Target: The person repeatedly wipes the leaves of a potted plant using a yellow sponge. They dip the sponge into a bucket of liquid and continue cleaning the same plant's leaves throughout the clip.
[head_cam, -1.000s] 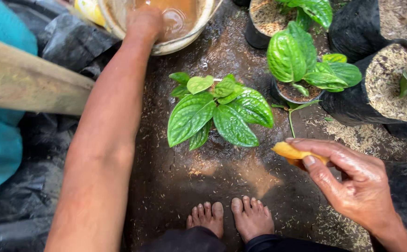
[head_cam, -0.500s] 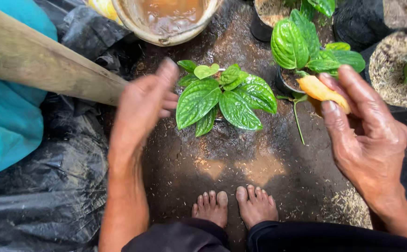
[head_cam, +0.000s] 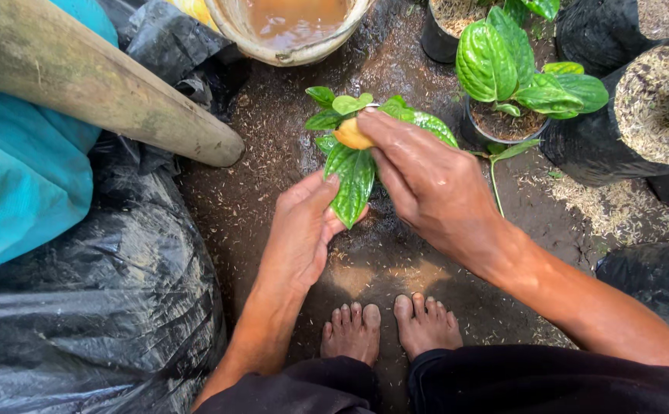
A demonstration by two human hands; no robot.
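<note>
Teal fabric (head_cam: 20,176) lies farthest left of the small leafy plant (head_cam: 365,153), with a thick wooden pole (head_cam: 96,84) slanting over it and crumpled black plastic sheeting (head_cam: 96,307) spread below.

Nearer the plant, the left hand (head_cam: 304,230) reaches up from below; its fingers are loosely curled under one broad green leaf (head_cam: 352,184), cupping and steadying it rather than clamping it. Whether the thumb presses the leaf from the far side is hidden.

Beyond the plant, at the upper edge, a pale bucket (head_cam: 296,50) holds muddy brown water.

The right hand (head_cam: 426,176) comes in over the plant from the right, fingertips pinched around a small yellow-orange piece (head_cam: 352,135), perhaps a sponge or cloth, pressed against the foliage at the plant's top.

As for progress, the leaves look wet and glossy and the soil (head_cam: 273,176) around the plant is damp, so some wiping or wetting seems already done; the held leaf looks to be the one in hand, and I cannot tell how many leaves remain.

Below the plant, two bare feet (head_cam: 388,330) rest on the ground.

Right of the plant stand a second potted plant (head_cam: 518,77) with larger leaves and black grow bags (head_cam: 626,115) filled with husk-like medium.
</note>
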